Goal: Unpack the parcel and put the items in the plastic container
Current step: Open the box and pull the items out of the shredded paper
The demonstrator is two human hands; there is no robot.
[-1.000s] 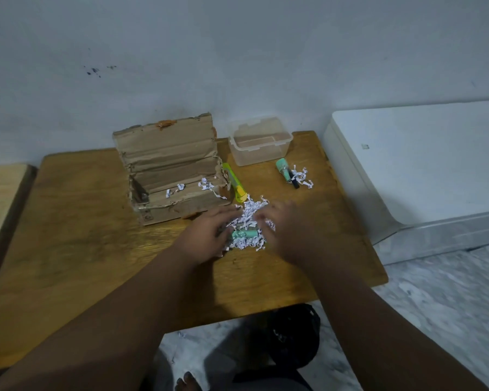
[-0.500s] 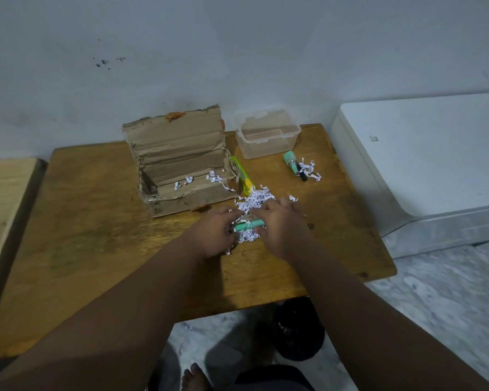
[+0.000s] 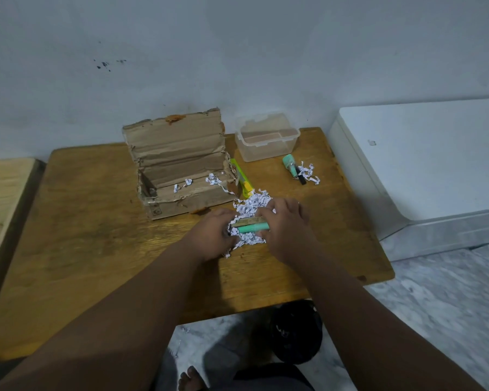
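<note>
An opened cardboard parcel [image 3: 178, 167] stands at the back of the wooden table [image 3: 96, 221], with a few paper shreds inside. A clear plastic container [image 3: 266, 139] sits to its right, lid off. In front of the parcel lies a pile of white shredded paper [image 3: 251, 206]. My left hand [image 3: 209, 235] and my right hand [image 3: 287, 224] hold between them a green tube [image 3: 253, 228] and a tan stick-like item [image 3: 249, 222] over the pile. A yellow-green cutter [image 3: 243, 179] lies beside the parcel. A green bottle with a black item [image 3: 292, 167] lies near the container.
A white appliance [image 3: 424, 159] stands close on the right of the table. A second wooden surface [image 3: 3, 198] borders the left. A dark object [image 3: 294, 331] and a bare foot [image 3: 189, 379] are on the marble floor below the front edge.
My hands have closed in on the shredded paper and lifted the green tube clear of it; a tan stick now shows above the tube. The camera has shifted slightly.
</note>
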